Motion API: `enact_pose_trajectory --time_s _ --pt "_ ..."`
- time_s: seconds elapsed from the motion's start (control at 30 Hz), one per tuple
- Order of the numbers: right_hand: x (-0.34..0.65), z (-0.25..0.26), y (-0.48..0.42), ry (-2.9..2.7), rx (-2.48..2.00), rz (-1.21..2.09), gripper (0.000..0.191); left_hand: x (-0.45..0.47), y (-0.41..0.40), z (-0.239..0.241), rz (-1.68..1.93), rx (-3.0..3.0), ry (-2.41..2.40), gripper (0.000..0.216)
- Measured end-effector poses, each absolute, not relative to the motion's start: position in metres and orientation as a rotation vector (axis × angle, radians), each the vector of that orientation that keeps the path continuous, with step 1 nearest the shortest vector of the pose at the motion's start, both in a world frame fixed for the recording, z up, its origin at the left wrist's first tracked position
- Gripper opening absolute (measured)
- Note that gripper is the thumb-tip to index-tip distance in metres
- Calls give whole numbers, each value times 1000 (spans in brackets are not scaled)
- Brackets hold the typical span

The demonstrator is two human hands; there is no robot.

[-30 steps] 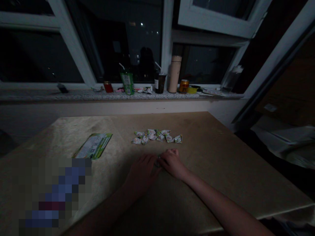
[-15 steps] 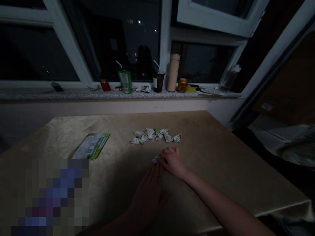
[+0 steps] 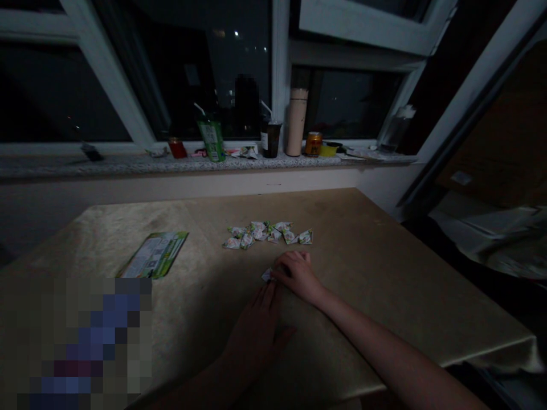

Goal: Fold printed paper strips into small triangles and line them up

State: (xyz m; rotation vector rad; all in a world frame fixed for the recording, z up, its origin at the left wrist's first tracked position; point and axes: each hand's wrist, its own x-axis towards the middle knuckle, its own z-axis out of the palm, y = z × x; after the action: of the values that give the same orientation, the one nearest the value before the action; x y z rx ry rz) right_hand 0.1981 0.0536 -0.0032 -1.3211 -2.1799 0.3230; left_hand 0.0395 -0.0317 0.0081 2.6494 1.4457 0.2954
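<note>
On the tan table (image 3: pixel 384 267) a row of several small folded paper triangles (image 3: pixel 267 234) lies in the middle. Just in front of it my right hand (image 3: pixel 296 274) is closed, its fingertips pinching one more small folded paper piece (image 3: pixel 267 275) against the tabletop. My left hand (image 3: pixel 256 331) lies flat on the table just below that piece, fingers stretched out towards it and holding nothing.
A green and white leaflet (image 3: pixel 154 254) lies on the table's left. A blurred patch covers the near left corner. The windowsill behind holds a green carton with a straw (image 3: pixel 211 139), a dark cup (image 3: pixel 270 138), a tall flask (image 3: pixel 296 120) and cans (image 3: pixel 313 144).
My left hand has drawn back from beside the right hand towards me and flattened out. The small folded piece now shows at the right hand's fingertips.
</note>
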Motion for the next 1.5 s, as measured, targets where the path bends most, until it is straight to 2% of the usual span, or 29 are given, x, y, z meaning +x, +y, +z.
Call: enact_pose_trajectory --time_s 0.07,0.27,0.43,0.63,1.0,1.2,1.33,1.5 --pt "199 0 52 -2207 -1244 348 16 39 -31 7 311 2633 1427 67" --pt "203 9 42 -2440 -943 326 25 38 -28 3 274 2673 1356 65" --pt "208 10 36 -2546 -910 289 35 39 -29 5 288 2705 1360 56" --pt "207 12 39 -2550 -894 285 32 41 -30 11 280 2692 1344 54" --pt "214 7 36 -2572 -863 382 43 42 -29 11 196 2677 1386 62" --pt "210 12 36 -2572 -849 398 38 42 -32 9 271 2652 1390 58" --pt "203 16 38 -2586 -828 308 32 44 -31 12 259 2653 1389 51" --pt "199 11 38 -2570 -833 227 30 43 -30 9 278 2639 1373 53"
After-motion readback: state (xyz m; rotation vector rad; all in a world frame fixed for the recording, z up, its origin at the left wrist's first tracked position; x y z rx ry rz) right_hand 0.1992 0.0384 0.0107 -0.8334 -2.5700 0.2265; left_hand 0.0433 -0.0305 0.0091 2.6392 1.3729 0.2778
